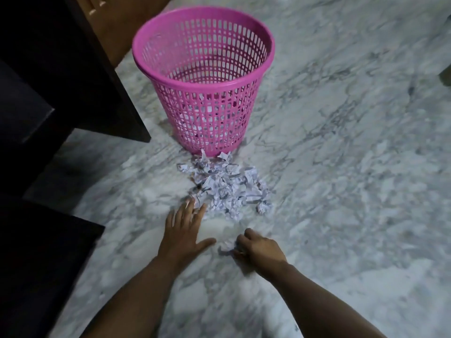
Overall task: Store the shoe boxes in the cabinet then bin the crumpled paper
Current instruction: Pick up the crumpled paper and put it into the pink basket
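Right hand clutches a crumpled white paper scrap; left hand, fingers spread, reaches toward the crumpled paper pile before the pink plastic mesh basket.

Paper pile just before bin

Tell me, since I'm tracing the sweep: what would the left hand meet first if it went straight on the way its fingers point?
Probably the near edge of the crumpled paper pile; the left hand points at it.

Head-worn camera view, looking steeply down and forward at a marble floor. Both forearms reach in from the bottom edge, close to the lens.
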